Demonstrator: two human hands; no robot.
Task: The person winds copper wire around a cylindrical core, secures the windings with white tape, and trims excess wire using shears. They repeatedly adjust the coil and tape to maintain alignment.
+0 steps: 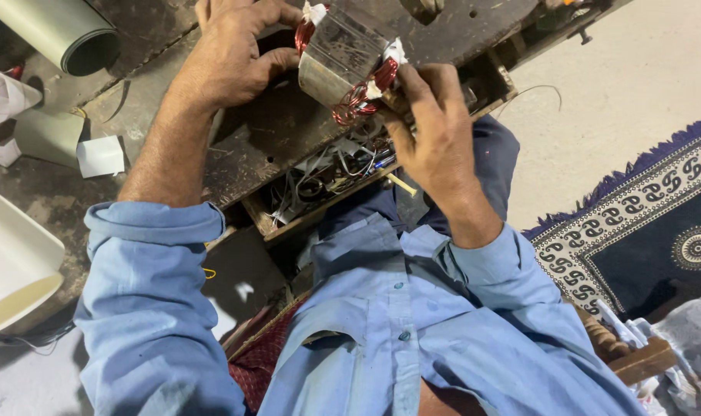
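A grey metal motor stator core (340, 54) with reddish copper wire windings (357, 96) and white insulation paper at its ends is held over a dark wooden workbench (273, 131). My left hand (231, 58) grips the core's left side, fingers curled over its top. My right hand (431, 127) presses on the copper coil at the core's lower right end, fingertips among the wires. Both forearms wear rolled light blue sleeves.
An open drawer (327, 181) under the bench holds loose wires and small tools. A grey roll (62, 31) and white paper pieces (100, 156) lie at the left. A white sheet roll (11, 262) sits at the lower left. A patterned dark rug (651, 223) covers the floor at right.
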